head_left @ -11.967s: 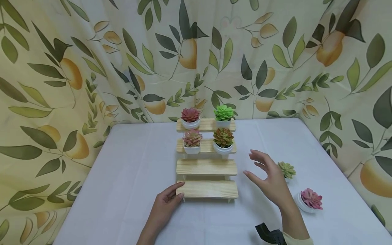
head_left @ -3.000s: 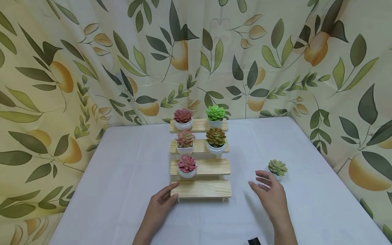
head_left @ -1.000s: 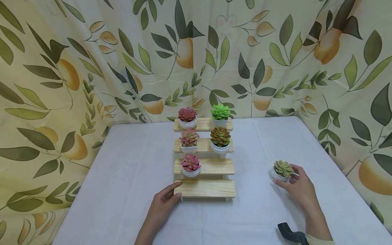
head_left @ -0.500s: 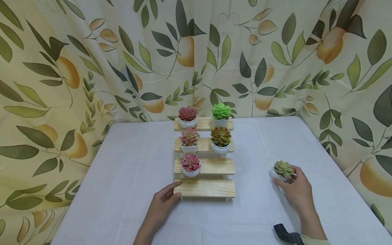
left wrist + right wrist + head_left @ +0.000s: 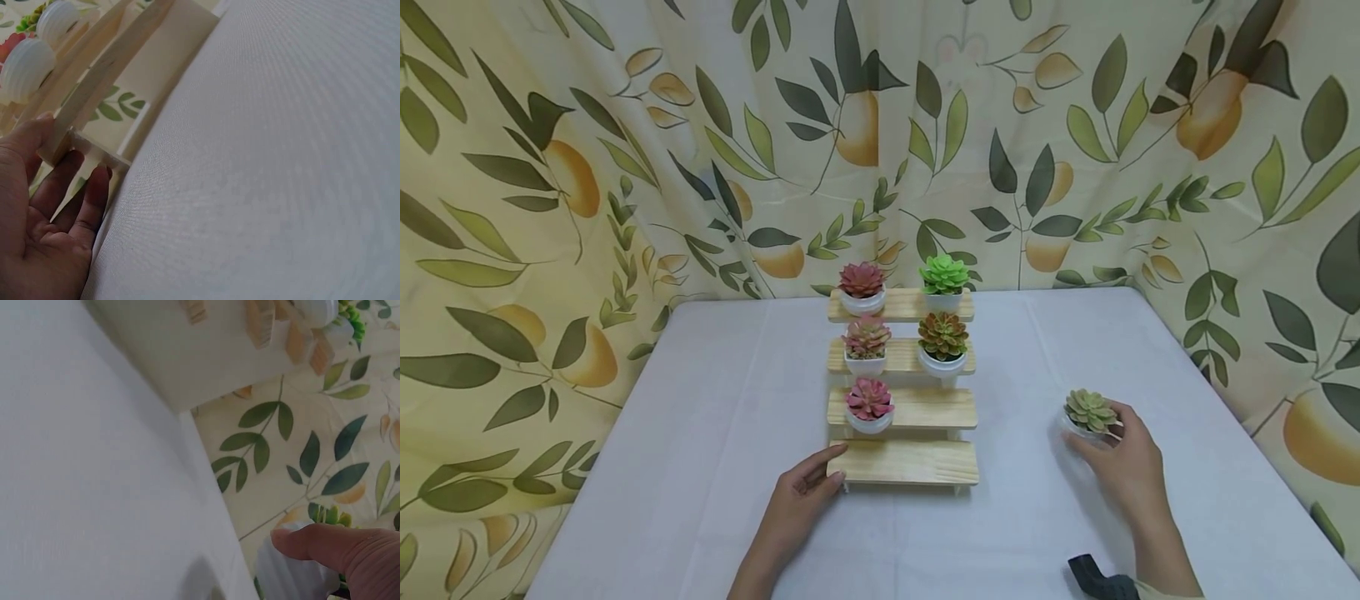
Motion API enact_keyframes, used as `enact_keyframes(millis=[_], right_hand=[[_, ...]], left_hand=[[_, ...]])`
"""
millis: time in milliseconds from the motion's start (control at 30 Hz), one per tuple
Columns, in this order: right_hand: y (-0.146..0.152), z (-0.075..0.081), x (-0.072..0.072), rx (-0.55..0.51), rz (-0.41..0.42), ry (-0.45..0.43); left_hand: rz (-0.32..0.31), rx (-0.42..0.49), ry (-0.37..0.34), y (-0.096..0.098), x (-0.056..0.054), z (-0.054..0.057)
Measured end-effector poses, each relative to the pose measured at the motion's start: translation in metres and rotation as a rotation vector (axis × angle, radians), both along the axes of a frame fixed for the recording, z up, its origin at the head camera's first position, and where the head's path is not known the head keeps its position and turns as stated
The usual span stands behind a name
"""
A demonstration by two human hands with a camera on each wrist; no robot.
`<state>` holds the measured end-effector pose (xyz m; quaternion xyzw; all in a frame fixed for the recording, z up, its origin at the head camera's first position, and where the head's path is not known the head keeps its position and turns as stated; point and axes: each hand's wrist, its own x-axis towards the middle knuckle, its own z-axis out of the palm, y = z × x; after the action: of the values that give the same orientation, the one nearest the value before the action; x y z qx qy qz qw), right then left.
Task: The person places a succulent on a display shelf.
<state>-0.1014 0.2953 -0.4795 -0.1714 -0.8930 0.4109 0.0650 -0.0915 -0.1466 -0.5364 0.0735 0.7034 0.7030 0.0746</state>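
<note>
A tiered wooden plant stand [image 5: 910, 462] stands on the white-covered table. My left hand [image 5: 803, 492] pinches the left end of its lowest shelf; the left wrist view shows the thumb on top and fingers [image 5: 94, 197] underneath. To the right of the stand, my right hand [image 5: 1126, 462] grips a pale green succulent [image 5: 1090, 410] by its white pot [image 5: 290, 572], thumb at the near side. Whether the pot touches the cloth I cannot tell. On the third shelf, at the left, sits a pink succulent [image 5: 869, 400] in a round white pot.
The upper shelves hold a dark red succulent [image 5: 861, 283], a bright green one [image 5: 944, 275], a pinkish one [image 5: 866, 337] and a brown-green one [image 5: 943, 336]. A patterned curtain [image 5: 925, 200] hangs behind the table. A black strap [image 5: 1101, 579] lies by the right wrist.
Since the earliest frame, the pink succulent has gone from the right of the table onto the third shelf. My right hand has since taken hold of the pale green succulent. The left hand stays put.
</note>
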Motion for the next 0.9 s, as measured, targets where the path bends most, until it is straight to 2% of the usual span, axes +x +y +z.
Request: enact_keyframes(millis=[200,467,667,900], right_hand=[[-0.020,0.020,0.006,0.012,0.080,0.126],[-0.047,0.045,0.009,0.059,0.127,0.176],[-0.062,0.054,0.010,0.049,0.184,0.243],[-0.083,0.059,0.008,0.017,0.253,0.274]], left_hand=[[-0.001,0.002,0.005,0.000,0.000,0.001],[-0.002,0.012,0.007,0.000,0.000,0.001],[-0.003,0.009,0.022,0.000,0.000,0.000],[-0.010,0.009,0.011,0.000,-0.001,0.000]])
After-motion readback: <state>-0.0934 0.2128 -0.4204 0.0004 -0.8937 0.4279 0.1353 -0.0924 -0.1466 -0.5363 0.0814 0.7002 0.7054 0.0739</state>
